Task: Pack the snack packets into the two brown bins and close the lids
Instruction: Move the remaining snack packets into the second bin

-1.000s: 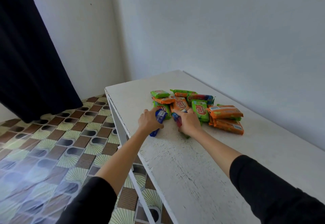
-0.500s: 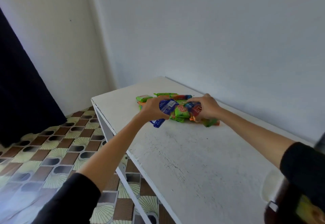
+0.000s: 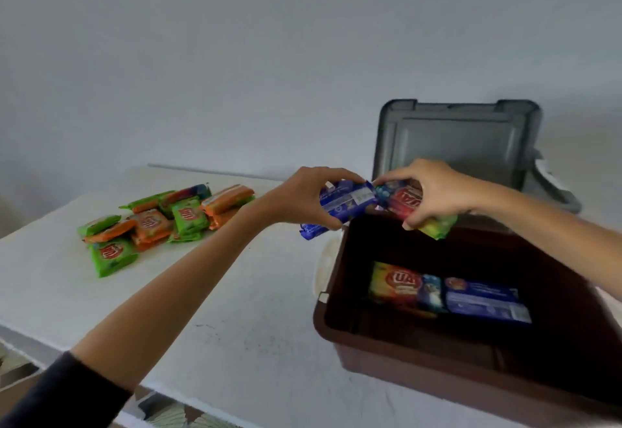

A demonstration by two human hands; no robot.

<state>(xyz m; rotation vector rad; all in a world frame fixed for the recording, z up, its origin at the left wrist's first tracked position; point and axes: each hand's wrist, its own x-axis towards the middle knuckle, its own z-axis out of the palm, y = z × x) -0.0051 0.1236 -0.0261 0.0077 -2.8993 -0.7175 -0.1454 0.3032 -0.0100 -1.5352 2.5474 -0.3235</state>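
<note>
Your left hand (image 3: 303, 200) is curled around a blue packet (image 3: 343, 207), with the fingers over the top and the thumb below, so this grip is pinching the packet near its middle. The packet is in the air, just beside the far left corner of the brown bin (image 3: 336, 336).

Your right hand (image 3: 437, 192) holds a small bundle of packets (image 3: 407, 200), red and blue on top and green below. Its grip is curled around them from above, and the bundle hangs over the far edge of the open bin. The blue packet and the bundle are very close, but I cannot tell if they touch.

On the bottom of the bin two packets lie flat, side by side: a colourful packet (image 3: 400, 284) with a red logo on the left and a second blue packet (image 3: 484, 301) on the right. The grey lid (image 3: 457, 138) stands upright behind the bin.

The bin stands on the right part of the white worktop (image 3: 252, 326). On the left part, well apart from the bin, lies a pile of green and orange packets (image 3: 161, 222). A dark sleeve (image 3: 67, 392) covers your left arm at the lower edge.
</note>
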